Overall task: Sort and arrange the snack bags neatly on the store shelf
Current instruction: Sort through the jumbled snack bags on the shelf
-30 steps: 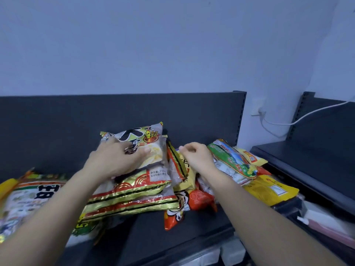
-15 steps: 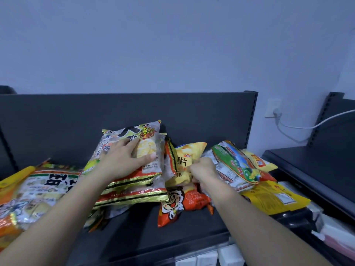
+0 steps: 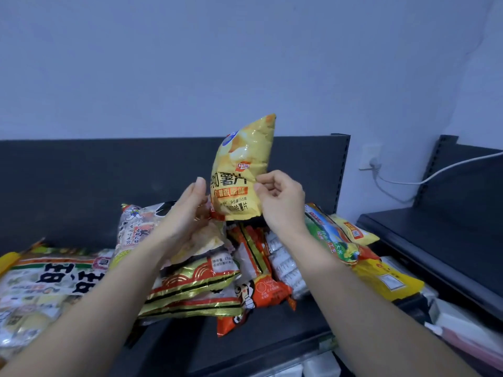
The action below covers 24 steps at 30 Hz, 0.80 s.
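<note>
Right grip point(image 3: 281, 200) pinches the right edge of the yellow chip bag point(image 3: 242, 170), thumb + curled fingers on the film, approx mid-height. Left grip point(image 3: 187, 213) is released, fingers straight, tips against the bag's lower left edge; thumb hidden, so can't say if it nips the corner. Bag is in the air over the heap, well above the shelf point(image 3: 272, 336). Its long axis is near vertical, top leaning a bit right, print facing cam. Bag sits between both grips, mostly above them. Right one carries it, so prob. it leads the placing and left only steadies.

Surface: dark shelf deck w/ back panel point(image 3: 81, 172) at the far side. Loose heap below:
- white cracker bag point(image 3: 141, 227), left of centre
- gold-red striped packs point(image 3: 196, 289) under it
- orange cartoon pack point(image 3: 258, 292), near centre
- green bag point(image 3: 332, 238) at right

Room: bare deck shows along the near edge and by the panel at far left; heap crowds the rest.
</note>
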Each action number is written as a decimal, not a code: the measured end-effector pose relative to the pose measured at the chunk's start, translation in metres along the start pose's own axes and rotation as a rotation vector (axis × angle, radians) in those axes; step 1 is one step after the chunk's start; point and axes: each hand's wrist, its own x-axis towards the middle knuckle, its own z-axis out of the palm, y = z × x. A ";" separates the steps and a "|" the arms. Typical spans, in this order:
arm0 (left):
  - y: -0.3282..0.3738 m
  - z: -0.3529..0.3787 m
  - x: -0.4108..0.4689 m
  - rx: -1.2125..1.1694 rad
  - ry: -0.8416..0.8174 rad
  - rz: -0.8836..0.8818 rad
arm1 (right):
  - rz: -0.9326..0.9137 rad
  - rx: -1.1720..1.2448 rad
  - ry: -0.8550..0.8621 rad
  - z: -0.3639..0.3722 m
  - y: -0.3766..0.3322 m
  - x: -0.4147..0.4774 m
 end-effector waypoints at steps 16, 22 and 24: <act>-0.007 -0.033 -0.003 -0.001 0.412 -0.036 | 0.425 -0.677 -0.443 -0.001 0.061 -0.027; -0.014 -0.043 -0.018 0.031 0.396 -0.040 | 0.529 -0.938 -0.677 0.009 0.086 -0.039; -0.013 -0.042 -0.019 0.035 0.388 -0.046 | 0.565 -0.925 -0.676 0.010 0.085 -0.039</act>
